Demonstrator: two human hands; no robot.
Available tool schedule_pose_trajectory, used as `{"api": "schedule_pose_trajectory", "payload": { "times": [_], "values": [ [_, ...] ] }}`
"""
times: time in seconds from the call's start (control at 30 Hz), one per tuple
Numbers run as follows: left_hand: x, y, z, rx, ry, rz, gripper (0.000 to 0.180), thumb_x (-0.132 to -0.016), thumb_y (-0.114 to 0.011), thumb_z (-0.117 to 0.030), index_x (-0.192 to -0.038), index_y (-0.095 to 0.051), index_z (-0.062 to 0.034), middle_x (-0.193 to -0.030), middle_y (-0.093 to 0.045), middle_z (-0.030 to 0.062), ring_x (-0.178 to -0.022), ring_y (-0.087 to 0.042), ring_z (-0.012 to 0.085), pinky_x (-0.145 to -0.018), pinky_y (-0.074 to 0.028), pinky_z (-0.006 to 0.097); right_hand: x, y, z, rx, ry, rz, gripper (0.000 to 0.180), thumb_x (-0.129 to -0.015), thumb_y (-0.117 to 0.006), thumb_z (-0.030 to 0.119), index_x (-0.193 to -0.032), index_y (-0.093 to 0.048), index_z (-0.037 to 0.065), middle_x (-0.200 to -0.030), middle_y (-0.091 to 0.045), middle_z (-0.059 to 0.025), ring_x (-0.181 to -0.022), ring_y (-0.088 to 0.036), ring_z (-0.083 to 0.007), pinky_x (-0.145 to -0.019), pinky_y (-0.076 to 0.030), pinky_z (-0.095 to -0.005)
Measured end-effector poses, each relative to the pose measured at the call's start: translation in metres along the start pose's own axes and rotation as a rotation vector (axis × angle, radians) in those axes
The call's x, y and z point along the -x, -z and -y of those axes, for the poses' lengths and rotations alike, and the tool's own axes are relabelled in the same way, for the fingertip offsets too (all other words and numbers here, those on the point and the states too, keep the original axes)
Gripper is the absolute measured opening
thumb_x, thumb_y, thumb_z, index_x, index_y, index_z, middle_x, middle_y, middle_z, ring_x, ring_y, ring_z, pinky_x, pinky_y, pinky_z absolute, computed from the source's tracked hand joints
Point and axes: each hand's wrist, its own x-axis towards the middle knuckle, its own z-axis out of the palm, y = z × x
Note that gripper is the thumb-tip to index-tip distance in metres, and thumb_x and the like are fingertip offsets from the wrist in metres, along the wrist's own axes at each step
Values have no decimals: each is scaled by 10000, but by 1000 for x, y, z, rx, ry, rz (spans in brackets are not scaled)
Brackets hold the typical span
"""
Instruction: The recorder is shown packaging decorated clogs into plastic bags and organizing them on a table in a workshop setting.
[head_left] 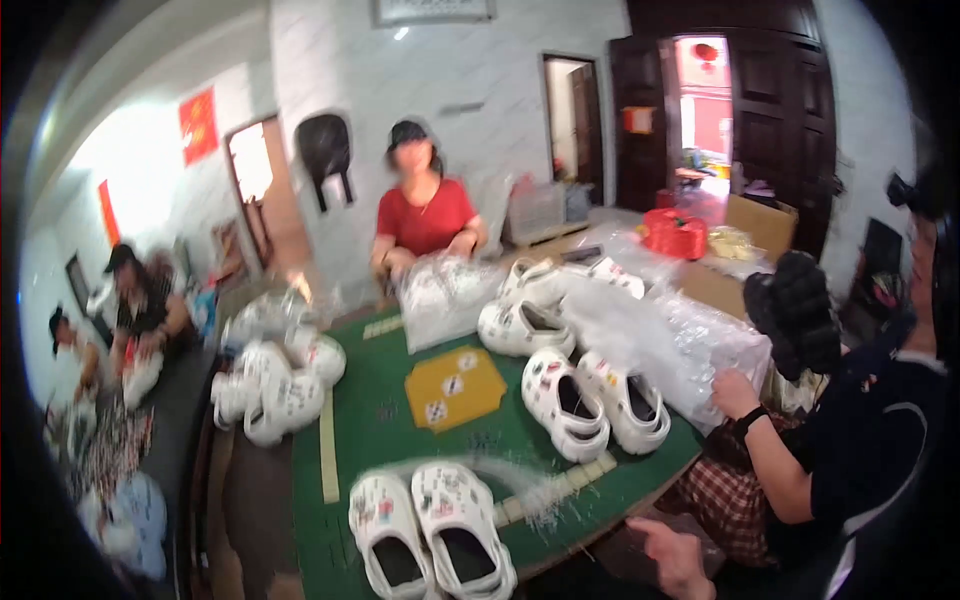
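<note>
My right hand (672, 558) comes in at the lower edge, to the right of the green table. Its fingers are apart, partly stretched toward the table edge, and I make out nothing in them. My left hand is out of view. Closest on the green table (385, 425) stands a pair of white clogs, a left clog (385, 530) and a right clog (460, 525), with small coloured charms on top. Another charm-covered pair of white clogs (568, 405) sits farther right. A strip of clear plastic (540, 485) lies between the two pairs.
Across the table a person in red (428, 215) handles a bagged pair (450, 290). At right, a co-worker's hand (735, 393) touches clear plastic bags (665, 340). More white clogs (285, 390) stand left, near a dark counter (180, 430). A yellow panel (455, 390) marks the table.
</note>
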Motion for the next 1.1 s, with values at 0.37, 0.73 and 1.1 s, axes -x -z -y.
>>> {"api": "schedule_pose_trajectory", "payload": {
  "times": [0.37, 0.73, 1.1],
  "values": [
    [-97, -2, -47, 91, -218, 339, 170, -788, -668, 37, -949, -694, -12, -881, -698, 120, -813, -682, 268, -730, -535, 345, -101, -21, 47, -115, 363, 408, 569, -989, -444, 480, -1217, -630, -7, -593, -435, -65, -506, -426, -151, -497, -355, -292],
    [3, -67, 23, 334, 293, 213, 147, -871, -628, 0, -1012, -674, 1, -841, -675, 100, -741, -671, 182, -665, -525, 281, -71, -97, 24, 252, 492, 678, 407, -799, -749, 253, -1153, -636, 86, -751, -580, -78, -614, -572, -231, -568, -463, -339],
    [-4, -85, 20, 635, 530, 514, 220, -985, -473, -74, -1185, -553, -34, -776, -631, 32, -567, -535, 67, -519, -452, 223, -93, -136, 51, 111, 305, 955, 468, -792, -746, 250, -1222, -617, 119, -760, -595, -101, -636, -566, -240, -624, -468, -340]
  ]
}}
